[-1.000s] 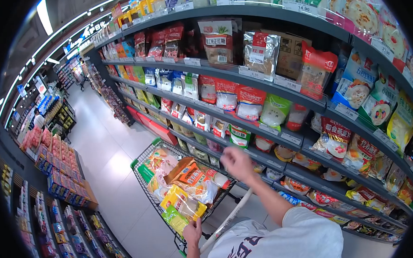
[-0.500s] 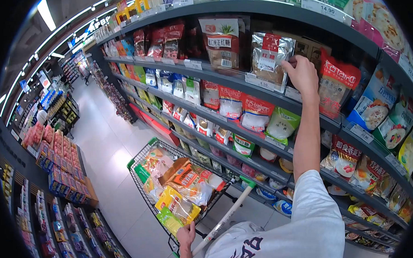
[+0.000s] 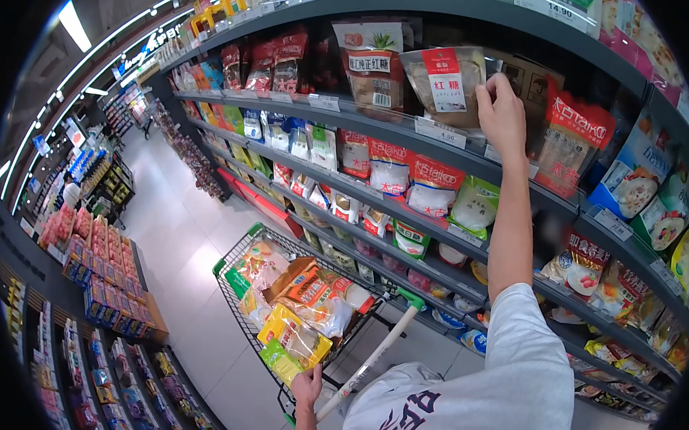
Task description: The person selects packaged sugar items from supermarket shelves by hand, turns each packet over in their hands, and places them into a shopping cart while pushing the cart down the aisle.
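Observation:
My right hand reaches up to the shelf with its fingers closed on the right edge of a brown sugar bag, which has a red and white label. The bag leans at a tilt over the shelf's front edge. Just left of it stands another brown sugar bag with a plant picture. Low by the shopping cart, my left hand pinches the lower corner of a green packet. A yellow packet and several other bagged foods lie in the cart.
Red-topped Taikoo bags stand to the right of my right hand. A price-tagged shelf edge runs under the sugar bags. The cart's white handle is close to my body. Across the tiled aisle stand stacked boxes.
The brown sugar bag has turned and risen slightly, its label now facing me more plainly. My right hand has shifted a little with it; the left hand stays by the green packet.

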A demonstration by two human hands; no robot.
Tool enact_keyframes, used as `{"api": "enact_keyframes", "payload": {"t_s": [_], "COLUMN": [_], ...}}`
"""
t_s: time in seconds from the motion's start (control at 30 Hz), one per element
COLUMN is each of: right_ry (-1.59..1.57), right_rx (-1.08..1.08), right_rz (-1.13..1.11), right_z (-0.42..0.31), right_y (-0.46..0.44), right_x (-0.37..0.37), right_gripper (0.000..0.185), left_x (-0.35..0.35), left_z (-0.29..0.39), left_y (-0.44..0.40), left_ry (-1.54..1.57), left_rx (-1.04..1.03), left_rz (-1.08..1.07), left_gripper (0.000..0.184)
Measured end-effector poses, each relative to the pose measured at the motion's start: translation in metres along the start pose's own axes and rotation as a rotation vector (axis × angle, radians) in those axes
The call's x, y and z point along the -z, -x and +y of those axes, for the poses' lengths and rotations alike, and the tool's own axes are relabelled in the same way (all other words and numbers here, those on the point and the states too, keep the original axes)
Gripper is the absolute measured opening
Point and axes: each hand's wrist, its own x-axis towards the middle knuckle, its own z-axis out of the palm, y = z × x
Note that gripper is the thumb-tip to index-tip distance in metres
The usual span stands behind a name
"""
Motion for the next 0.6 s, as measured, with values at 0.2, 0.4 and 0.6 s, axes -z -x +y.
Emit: {"api": "enact_keyframes", "payload": {"t_s": [0.2,0.4,0.6], "right_ry": [-0.329,-0.905,-1.302], "right_rx": [0.328,-0.038,-0.404], "right_rz": [0.587,0.04,-0.411], "right_z": [-0.049,-0.089,-0.131], "right_y": [0.018,0.099,0.204], "right_x": [0.003,-0.013,-0.051], "right_gripper": [0.013,0.019,0.018], "left_x": [-0.003,0.049,0.195], "left_z": [-0.01,0.081,0.237], "left_y": [-0.005,-0.02,-0.01], "left_ry": [0.026,0.569,1.243], "left_rx": [0.054,-0.274,-0.482], "left_rz": [-0.073,0.216,0.018], "left_gripper": [0.051,0.047,0.059]}}
